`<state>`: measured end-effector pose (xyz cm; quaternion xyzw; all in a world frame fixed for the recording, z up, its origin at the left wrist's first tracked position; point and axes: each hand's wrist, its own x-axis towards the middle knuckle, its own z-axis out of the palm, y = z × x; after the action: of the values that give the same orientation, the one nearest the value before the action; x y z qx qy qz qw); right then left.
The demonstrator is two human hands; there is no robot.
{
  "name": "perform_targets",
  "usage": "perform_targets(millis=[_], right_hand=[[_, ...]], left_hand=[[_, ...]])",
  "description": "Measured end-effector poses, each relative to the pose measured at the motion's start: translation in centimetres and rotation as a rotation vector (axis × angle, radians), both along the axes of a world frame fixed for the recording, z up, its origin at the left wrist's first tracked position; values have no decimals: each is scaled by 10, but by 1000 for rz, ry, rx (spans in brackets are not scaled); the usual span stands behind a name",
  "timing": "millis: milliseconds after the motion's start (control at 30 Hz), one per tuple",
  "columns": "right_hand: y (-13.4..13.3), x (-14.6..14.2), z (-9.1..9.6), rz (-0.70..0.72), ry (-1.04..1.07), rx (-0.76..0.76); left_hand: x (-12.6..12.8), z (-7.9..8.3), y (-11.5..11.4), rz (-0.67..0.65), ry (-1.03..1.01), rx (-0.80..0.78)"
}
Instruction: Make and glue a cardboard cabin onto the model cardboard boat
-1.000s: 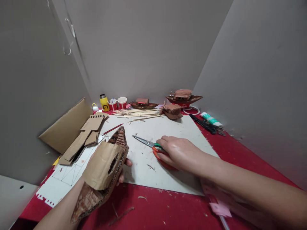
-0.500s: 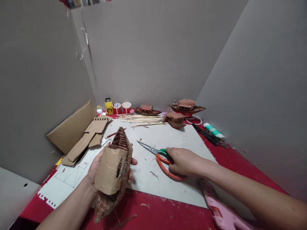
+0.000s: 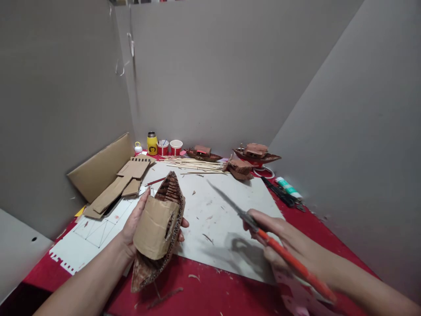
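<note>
My left hand [image 3: 133, 226] grips a cardboard boat model [image 3: 160, 228] from underneath, thumb on its left side, holding it just above the table's near edge. A plain brown cardboard roof wraps the boat's middle, and its ribbed brown bow points away from me. My right hand [image 3: 283, 243] is closed on a pair of scissors [image 3: 263, 230] with orange handles, lifted off the white board [image 3: 226, 219]. The blades point up and left and are smeared by motion. The scissors hang to the right of the boat, apart from it.
Cardboard pieces [image 3: 120, 186] and a large cardboard sheet [image 3: 98, 169] lie at left. At the back stand a yellow bottle [image 3: 151, 144], two red cups [image 3: 169, 147], bamboo sticks [image 3: 194, 163] and finished boat models [image 3: 253, 153]. A glue tube [image 3: 288, 186] lies at right. Grey walls close in all round.
My right hand took hold of the scissors on the white board and lifted them up and to the right. The boat in my left hand turned more upright and shifted slightly right.
</note>
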<state>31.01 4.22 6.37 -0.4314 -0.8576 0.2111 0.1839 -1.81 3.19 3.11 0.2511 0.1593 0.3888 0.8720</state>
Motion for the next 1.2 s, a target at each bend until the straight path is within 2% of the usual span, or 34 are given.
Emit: perform_targets(millis=[100,267,433,767,933,1033,1200], right_hand=[[-9,-16,10,108,-62,-34],[-6,-32,14,170,-185,89],[-3,-30,16,169,-258,182],[-1,-27,23,215,-332,272],[-1,-26,32,247,-368,308],[-2,-23,40,230,-394,333],[-5,-17,52,195,-465,206]], left_hand=[[0,-2,0,-13,16,-16],[0,-5,0,-29,33,-8],[2,-6,-1,-53,13,-6],[4,-13,-3,-23,-10,-71],[4,-15,-4,-90,21,-81],[4,-13,-4,-75,81,-75],[7,-12,-5,29,144,-141]])
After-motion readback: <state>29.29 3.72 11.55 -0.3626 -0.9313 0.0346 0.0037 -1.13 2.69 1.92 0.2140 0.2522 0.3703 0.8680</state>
